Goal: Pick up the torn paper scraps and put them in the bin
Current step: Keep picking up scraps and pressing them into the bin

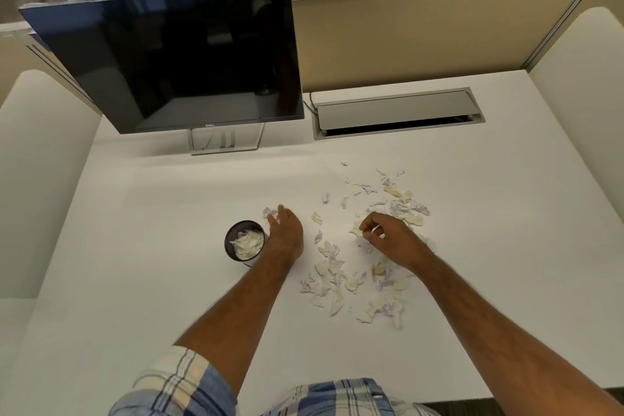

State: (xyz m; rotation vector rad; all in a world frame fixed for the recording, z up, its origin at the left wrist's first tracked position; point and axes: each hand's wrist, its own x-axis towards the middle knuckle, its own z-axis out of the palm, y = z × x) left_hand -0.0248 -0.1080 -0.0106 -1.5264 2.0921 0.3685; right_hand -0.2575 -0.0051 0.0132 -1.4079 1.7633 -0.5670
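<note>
The torn paper scraps (341, 275) lie loose on the white desk (152, 280), in a broad patch right of its middle that runs from near the cable hatch (398, 113) back toward the front edge. One stray crumpled scrap (270, 212) sits apart, on the far side of the small mesh bin (244, 243), which is already partly filled with paper.

The left hand (287, 230) lies just beside the bin's right rim, its fingers curled onto that stray scrap; whether they have truly closed on it cannot be told. The right hand (388, 236) hovers inside the main patch, thumb and forefinger pinched together on what looks like a small pale piece, the other fingers loosely curled.

So the bin lies to the left of nearly all the paper. The left hand is much the nearer to it and needs only a short draw back over the rim; the right hand would likely have to carry its piece leftward across the desk, past the left forearm.
</note>
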